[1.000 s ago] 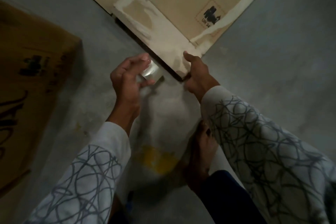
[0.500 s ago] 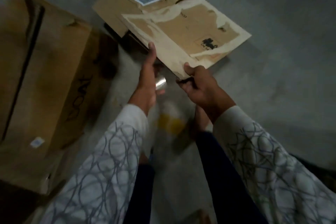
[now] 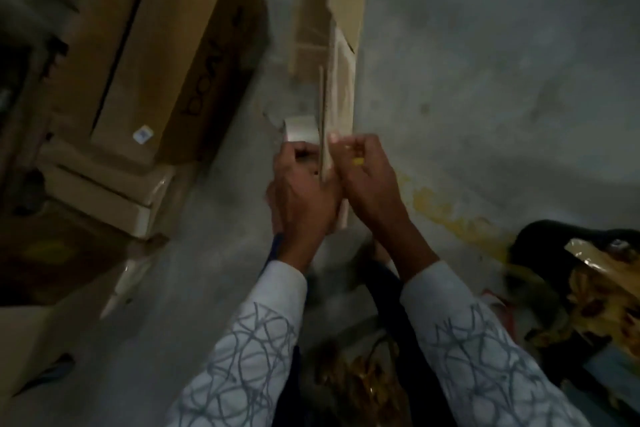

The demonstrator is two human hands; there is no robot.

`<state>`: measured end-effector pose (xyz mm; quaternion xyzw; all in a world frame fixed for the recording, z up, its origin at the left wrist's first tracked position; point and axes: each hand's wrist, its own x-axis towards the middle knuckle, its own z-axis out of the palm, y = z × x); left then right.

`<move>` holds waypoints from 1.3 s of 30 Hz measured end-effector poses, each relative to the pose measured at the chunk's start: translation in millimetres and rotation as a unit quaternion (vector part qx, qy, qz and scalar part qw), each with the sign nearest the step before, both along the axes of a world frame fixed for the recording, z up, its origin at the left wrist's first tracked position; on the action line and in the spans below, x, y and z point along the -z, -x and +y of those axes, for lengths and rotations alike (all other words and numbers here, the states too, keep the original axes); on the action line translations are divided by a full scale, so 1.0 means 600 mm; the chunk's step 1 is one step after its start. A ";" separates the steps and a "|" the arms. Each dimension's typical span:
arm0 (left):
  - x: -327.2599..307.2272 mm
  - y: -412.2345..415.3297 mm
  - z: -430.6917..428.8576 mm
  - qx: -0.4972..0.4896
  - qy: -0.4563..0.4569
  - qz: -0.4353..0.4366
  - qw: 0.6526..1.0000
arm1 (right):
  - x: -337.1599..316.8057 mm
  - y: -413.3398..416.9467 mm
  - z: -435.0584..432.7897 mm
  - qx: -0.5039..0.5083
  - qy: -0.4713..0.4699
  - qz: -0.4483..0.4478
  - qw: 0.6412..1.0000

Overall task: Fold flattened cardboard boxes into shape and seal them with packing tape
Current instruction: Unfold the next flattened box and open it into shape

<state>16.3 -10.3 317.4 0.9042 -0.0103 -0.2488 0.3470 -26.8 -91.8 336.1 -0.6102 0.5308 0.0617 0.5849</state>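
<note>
Head view: right hand (image 3: 370, 180) grips the near end of a flattened cardboard box (image 3: 343, 87) stood on edge, left hand (image 3: 301, 198) clutching a tape roll (image 3: 300, 130) against its left face; folding and taping are not yet done.

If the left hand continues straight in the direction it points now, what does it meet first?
The left hand would probably meet the flap of the flattened box ahead, beyond the tape roll it holds; depth is unclear.
</note>
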 end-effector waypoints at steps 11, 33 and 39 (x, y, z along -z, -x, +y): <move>0.026 0.278 0.294 -0.026 -0.039 -0.173 0.984 | 0.048 0.203 0.240 -0.292 -0.008 -0.107 0.950; 0.075 0.510 0.571 -0.222 0.030 -0.359 0.906 | 0.060 0.359 0.498 -0.500 -0.054 -0.027 0.864; 0.065 0.601 0.631 -0.232 0.025 -0.307 0.923 | 0.063 0.490 0.580 -0.445 -0.081 -0.055 0.890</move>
